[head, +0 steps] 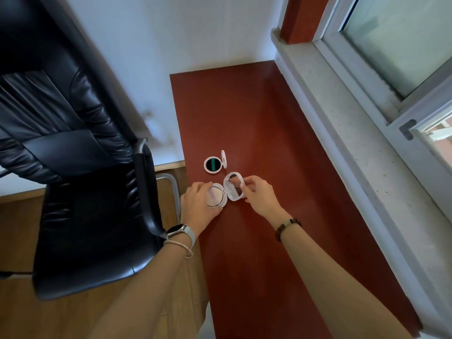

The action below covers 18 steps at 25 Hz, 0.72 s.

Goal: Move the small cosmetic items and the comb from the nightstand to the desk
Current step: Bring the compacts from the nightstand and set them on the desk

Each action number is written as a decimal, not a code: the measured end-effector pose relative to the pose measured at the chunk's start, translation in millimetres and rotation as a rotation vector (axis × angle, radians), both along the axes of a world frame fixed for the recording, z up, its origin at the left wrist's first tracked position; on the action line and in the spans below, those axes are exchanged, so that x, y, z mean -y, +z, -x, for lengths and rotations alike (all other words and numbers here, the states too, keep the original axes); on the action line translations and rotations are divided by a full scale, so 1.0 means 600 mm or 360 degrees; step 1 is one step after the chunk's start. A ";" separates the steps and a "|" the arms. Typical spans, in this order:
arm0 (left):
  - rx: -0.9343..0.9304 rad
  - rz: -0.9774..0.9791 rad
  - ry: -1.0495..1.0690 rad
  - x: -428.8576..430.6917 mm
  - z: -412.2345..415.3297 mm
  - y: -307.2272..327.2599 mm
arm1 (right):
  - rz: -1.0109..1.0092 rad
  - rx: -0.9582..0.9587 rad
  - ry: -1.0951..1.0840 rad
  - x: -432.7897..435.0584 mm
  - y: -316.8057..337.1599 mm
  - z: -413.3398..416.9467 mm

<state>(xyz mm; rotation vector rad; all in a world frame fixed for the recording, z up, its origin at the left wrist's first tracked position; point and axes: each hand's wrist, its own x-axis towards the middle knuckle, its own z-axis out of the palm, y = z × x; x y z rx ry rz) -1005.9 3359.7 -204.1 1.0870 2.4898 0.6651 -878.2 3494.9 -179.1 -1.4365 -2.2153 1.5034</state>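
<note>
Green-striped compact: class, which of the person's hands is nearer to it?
Left. The left hand, gripping the second compact's base, sits just in front of the green-striped compact; the right hand, pinching the mirrored lid, is farther right.

Glossy plastic on polished wood

My compacts (226, 194) look smooth white plastic — the red-brown surface (244, 118) is shiny; the chair (73, 143) is creased black leather.

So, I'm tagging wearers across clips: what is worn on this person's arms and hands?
No sleeves or gloves show. The wrist of the left hand carries a round silver-cased watch on a pale strap and a thin pale braided bracelet. The right hand has a bead bracelet at its wrist: dark brown beads, one pale green.
</note>
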 end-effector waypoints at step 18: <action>-0.0036 -0.0018 -0.0042 -0.013 0.001 -0.013 | 0.0132 0.0021 -0.0044 -0.023 -0.012 0.011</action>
